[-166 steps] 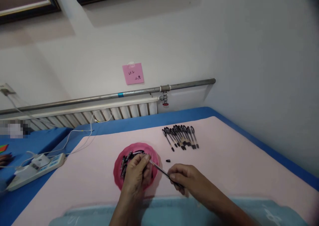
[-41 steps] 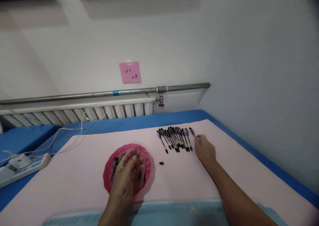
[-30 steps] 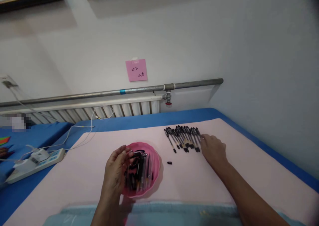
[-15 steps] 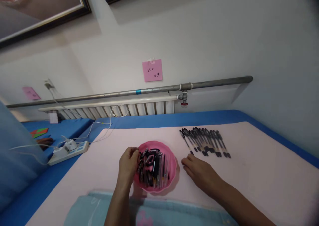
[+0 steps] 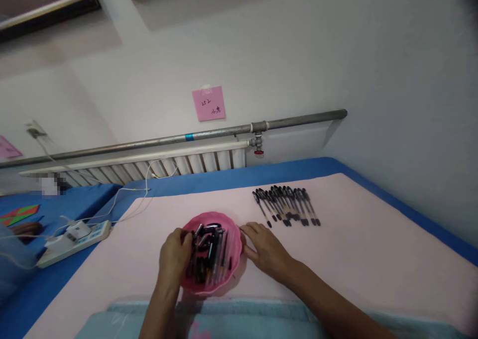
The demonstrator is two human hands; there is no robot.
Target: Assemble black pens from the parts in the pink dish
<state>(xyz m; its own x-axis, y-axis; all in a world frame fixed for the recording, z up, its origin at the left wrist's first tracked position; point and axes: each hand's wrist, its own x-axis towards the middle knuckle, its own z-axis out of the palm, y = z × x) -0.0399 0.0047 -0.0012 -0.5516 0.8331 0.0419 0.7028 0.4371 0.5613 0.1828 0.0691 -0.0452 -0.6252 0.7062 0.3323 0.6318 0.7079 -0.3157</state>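
A pink scalloped bowl (image 5: 239, 259) stands on the pink table cover, filled with loose pen parts (image 5: 214, 257): black caps, clear barrels and dark refills. My left hand (image 5: 174, 257) is closed over the bowl's left rim, its fingertips partly hidden. On the opposite side my right hand (image 5: 265, 247) reaches to the right rim, thumb and fingers apart, fingertips touching or almost touching it. Beyond it, several capped black pens (image 5: 287, 204) lie side by side in a slanting row.
A white power strip (image 5: 80, 244) with plugs and cables lies at left on the blue table edge. Pale blue folded fabric (image 5: 242, 321) is in front of me. A radiator (image 5: 194, 162) and pipe run along the wall. Another person's hand (image 5: 28, 231) shows at far left.
My right hand has come from beside the pens to the bowl's right rim, its fingers opening out. My left hand stays at the left rim. The view has swung right.
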